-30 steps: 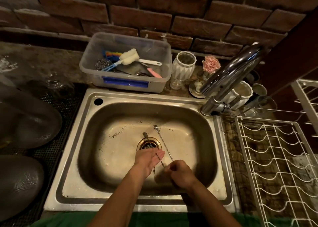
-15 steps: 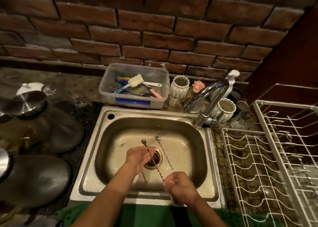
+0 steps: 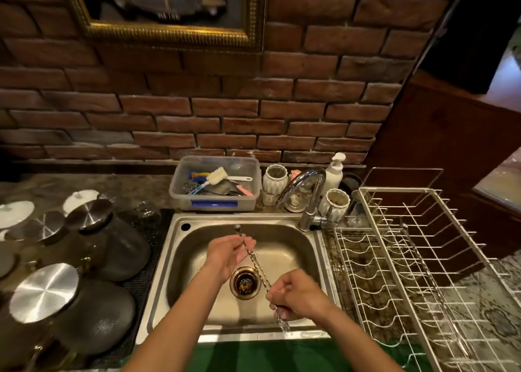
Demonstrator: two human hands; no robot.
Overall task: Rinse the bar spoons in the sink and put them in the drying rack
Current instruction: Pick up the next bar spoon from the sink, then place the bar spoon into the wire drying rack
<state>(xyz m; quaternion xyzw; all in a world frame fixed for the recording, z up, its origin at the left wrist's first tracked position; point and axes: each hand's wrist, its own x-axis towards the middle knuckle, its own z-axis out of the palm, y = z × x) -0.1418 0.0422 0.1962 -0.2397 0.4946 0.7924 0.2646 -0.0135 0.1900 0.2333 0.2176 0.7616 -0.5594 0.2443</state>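
Hands (image 3: 229,254) (image 3: 298,295) over sink (image 3: 158,273), both gripping twisted bar spoons (image 3: 258,267).

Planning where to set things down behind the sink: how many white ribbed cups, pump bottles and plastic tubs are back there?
White ribbed ceramic cups: 2
White pump soap bottle: 1
Clear plastic tub holding brushes: 1
Total: 4

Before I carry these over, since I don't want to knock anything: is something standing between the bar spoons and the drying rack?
Nothing visible does. The bar spoons are held over the sink by both hands; the drying rack sits just right of it, past only the sink rim. The faucet stands farther back.
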